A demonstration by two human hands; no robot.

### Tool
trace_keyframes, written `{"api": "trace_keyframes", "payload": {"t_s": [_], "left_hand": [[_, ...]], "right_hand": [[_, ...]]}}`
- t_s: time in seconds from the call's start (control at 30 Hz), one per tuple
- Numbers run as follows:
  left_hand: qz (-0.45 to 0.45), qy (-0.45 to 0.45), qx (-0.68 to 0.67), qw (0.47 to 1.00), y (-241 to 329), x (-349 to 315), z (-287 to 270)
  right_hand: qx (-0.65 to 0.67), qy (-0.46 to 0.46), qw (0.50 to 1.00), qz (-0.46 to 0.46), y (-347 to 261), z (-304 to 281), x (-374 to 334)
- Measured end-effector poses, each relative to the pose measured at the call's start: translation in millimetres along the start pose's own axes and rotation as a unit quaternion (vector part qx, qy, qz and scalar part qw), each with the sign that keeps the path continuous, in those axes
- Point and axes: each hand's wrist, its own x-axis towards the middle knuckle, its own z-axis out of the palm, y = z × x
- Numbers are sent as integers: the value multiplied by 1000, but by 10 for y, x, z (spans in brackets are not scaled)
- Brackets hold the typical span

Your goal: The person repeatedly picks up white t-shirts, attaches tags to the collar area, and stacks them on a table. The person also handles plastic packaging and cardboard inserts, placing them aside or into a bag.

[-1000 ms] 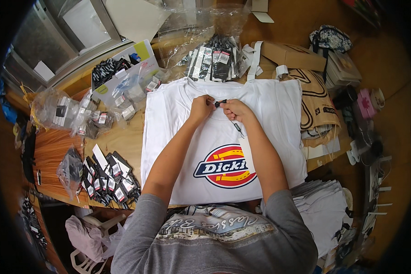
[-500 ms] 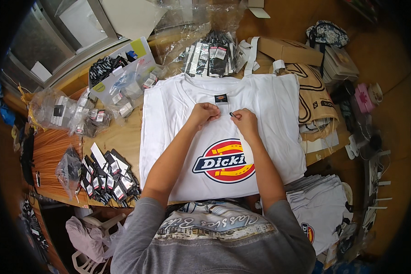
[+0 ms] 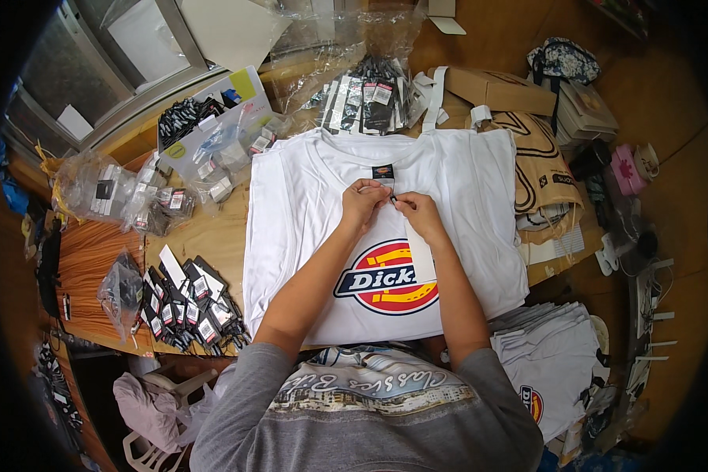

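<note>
A white T-shirt [image 3: 322,228] lies flat in front of me, with a red, yellow and navy print [image 3: 381,287] on its chest. Inside its collar is a black neck label [image 3: 382,172] with a pale lower end. My left hand [image 3: 362,208] is closed in a pinch at that pale end. Right beside it, the fingertips of my right hand [image 3: 419,214] pinch the dark cord of a hang tag. The white tag [image 3: 422,258] dangles under my right hand and partly covers the print. The two hands' fingertips almost meet, hiding the cord's end.
Black hang tags [image 3: 189,303] lie heaped at the left; another bundle [image 3: 370,98] sits behind the shirt. A box of tags [image 3: 189,118] and plastic bags [image 3: 94,189] stand far left. To the right are a tan bag [image 3: 536,177], a cardboard box [image 3: 495,90] and stacked white shirts [image 3: 551,362].
My hands have come together below the neck label, the left moving right and the right slightly left. More of the white tag now shows under my right hand.
</note>
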Motion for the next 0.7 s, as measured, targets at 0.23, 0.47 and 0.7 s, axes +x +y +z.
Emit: {"api": "trace_keyframes", "payload": {"t_s": [0.23, 0.47, 0.7], "left_hand": [[39, 28, 27, 999, 1, -71, 101], [111, 44, 62, 991, -102, -88, 141], [144, 51, 68, 986, -169, -99, 173]], "right_hand": [[13, -2, 1000, 17, 41, 2, -2], [62, 2, 997, 42, -78, 8, -57], [82, 17, 996, 26, 15, 22, -65]]}}
